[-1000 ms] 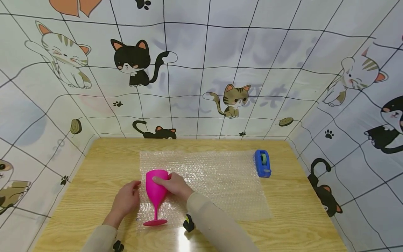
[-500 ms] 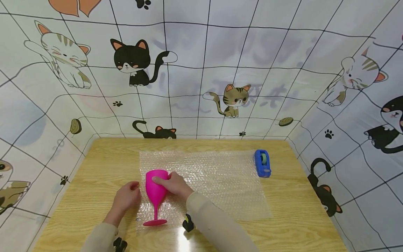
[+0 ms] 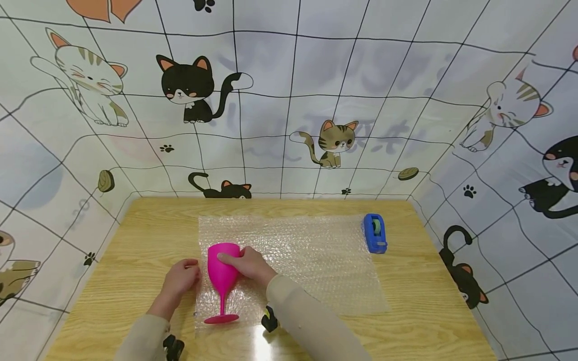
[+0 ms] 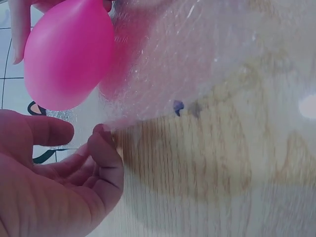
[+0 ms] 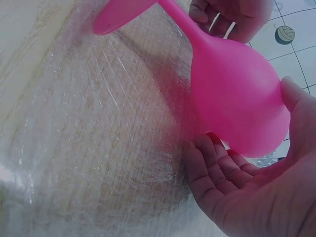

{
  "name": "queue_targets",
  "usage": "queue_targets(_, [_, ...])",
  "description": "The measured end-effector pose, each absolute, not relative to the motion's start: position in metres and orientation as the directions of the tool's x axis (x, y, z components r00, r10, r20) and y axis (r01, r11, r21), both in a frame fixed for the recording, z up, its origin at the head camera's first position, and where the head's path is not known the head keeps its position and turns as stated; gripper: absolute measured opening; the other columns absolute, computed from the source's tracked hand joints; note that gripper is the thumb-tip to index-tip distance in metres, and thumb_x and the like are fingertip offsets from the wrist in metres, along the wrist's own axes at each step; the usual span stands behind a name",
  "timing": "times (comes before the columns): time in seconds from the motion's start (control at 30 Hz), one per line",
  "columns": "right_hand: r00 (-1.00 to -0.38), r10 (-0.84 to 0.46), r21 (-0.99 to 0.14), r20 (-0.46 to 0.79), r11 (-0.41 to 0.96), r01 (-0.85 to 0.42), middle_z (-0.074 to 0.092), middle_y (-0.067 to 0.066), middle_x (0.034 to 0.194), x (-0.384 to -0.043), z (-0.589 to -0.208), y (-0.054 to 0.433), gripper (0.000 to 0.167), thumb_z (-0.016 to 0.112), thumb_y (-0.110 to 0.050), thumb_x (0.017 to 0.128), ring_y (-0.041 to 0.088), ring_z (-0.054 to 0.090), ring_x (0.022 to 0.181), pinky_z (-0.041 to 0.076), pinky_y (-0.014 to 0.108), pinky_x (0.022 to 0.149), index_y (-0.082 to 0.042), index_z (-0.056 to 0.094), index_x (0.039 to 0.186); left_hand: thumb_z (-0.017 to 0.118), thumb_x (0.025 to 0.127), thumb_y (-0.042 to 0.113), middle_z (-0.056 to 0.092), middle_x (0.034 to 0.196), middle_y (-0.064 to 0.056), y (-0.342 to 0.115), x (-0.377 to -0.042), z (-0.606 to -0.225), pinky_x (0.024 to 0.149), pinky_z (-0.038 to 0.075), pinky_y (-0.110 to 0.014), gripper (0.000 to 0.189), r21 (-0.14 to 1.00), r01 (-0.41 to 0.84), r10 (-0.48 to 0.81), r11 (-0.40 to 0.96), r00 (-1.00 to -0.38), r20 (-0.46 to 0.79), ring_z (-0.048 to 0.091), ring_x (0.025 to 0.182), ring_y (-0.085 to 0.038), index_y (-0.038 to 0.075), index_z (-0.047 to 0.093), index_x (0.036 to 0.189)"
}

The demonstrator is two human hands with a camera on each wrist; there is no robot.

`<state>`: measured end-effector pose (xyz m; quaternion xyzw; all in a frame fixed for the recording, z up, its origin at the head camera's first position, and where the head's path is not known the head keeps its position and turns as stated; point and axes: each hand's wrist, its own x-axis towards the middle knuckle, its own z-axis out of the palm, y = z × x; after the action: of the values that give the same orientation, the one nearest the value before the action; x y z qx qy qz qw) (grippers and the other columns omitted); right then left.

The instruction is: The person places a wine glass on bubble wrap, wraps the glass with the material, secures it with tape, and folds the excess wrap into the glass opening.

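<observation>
A bright pink goblet (image 3: 223,273) lies on a sheet of bubble wrap (image 3: 316,271), its foot toward the near edge of the table. My right hand (image 3: 254,264) grips the bowl, thumb on top and fingers round the far right side, as the right wrist view (image 5: 261,192) also shows. To the left of the goblet, my left hand (image 3: 181,277) is at the left edge of the wrap. Its fingertips (image 4: 102,133) touch that edge in the left wrist view, loosely bent, with the thumb apart from them.
A blue tape dispenser (image 3: 375,233) stands at the back right, by the wrap's right edge. Under everything is a wooden table (image 3: 433,311), enclosed at the back and sides by cat-patterned sheeting (image 3: 271,115). A small dark blue speck (image 4: 178,106) marks the wrap's edge.
Almost nothing has moved. The left hand has shifted very slightly at the wrap's edge, while the right hand keeps its hold on the goblet. The head view has drifted a little.
</observation>
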<state>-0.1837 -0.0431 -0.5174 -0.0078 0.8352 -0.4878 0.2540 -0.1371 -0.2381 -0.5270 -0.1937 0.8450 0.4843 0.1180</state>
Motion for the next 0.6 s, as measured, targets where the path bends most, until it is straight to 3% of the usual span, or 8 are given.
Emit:
queue_targets(0.17, [-0.867, -0.256, -0.819, -0.427, 0.515, 0.251, 0.061, 0.006, 0.091, -0.1833, -0.5169, -0.0435, 0.066, 0.069, -0.063, 0.077, 0.019, 0.058, 0.084, 0.049, 0.032, 0.07, -0.004, 0.056, 0.104, 0.053, 0.096, 0.019, 0.064, 0.106, -0.026, -0.2402, -0.1361, -0.5278, 0.066, 0.053, -0.027, 0.048, 0.765, -0.431, -0.173, 0.479, -0.901, -0.399, 0.063, 0.08, -0.018, -0.013, 0.048, 0.131])
queue_targets(0.3, [-0.866, -0.258, -0.819, -0.428, 0.516, 0.251, 0.061, 0.006, 0.092, -0.1839, -0.5169, -0.0435, 0.068, 0.068, -0.064, 0.077, 0.02, 0.058, 0.084, 0.05, 0.033, 0.07, -0.004, 0.056, 0.106, 0.057, 0.095, 0.021, 0.063, 0.116, -0.029, -0.2406, -0.1355, -0.5296, 0.073, 0.054, -0.03, 0.048, 0.758, -0.402, -0.16, 0.513, -0.913, -0.376, 0.064, 0.092, -0.025, -0.012, 0.052, 0.129])
queue_targets(0.6, [-0.86, -0.262, -0.821, -0.438, 0.506, 0.264, 0.062, 0.007, 0.097, -0.1839, -0.5177, -0.0414, 0.072, 0.069, -0.064, 0.077, 0.021, 0.059, 0.087, 0.051, 0.036, 0.075, -0.002, 0.057, 0.111, 0.052, 0.1, 0.027, 0.054, 0.134, -0.03, -0.2366, -0.1367, -0.5293, 0.092, 0.053, -0.042, 0.051, 0.78, -0.356, -0.109, 0.515, -0.929, -0.353, 0.056, 0.117, -0.036, -0.008, 0.049, 0.136])
